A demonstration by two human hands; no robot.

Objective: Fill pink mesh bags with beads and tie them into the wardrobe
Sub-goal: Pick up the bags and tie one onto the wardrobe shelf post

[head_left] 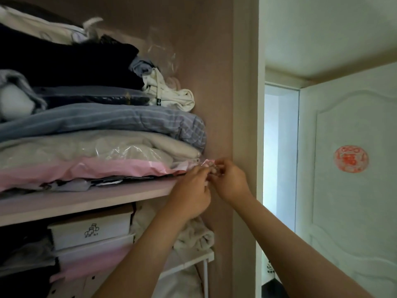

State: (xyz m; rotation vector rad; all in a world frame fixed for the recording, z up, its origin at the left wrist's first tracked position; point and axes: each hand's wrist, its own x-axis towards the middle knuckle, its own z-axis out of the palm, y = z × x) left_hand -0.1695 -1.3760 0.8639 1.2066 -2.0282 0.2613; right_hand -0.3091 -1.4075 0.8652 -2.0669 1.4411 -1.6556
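Note:
Both my hands meet at the right end of the wardrobe shelf (86, 198), close to the wardrobe's side wall. A small pink mesh bag (209, 163) shows between the fingertips, mostly hidden by them. My left hand (191, 190) has its fingers curled and pinches the bag from the left. My right hand (228, 179) pinches it from the right, fingers bent over its top. No beads can be made out inside the bag, and what it hangs from is hidden.
A tall stack of folded clothes and bedding (96, 125) fills the shelf, with a pink plastic package (86, 171) at the bottom. Boxes (90, 231) and towels sit below. A white door (352, 168) with a red sticker stands to the right.

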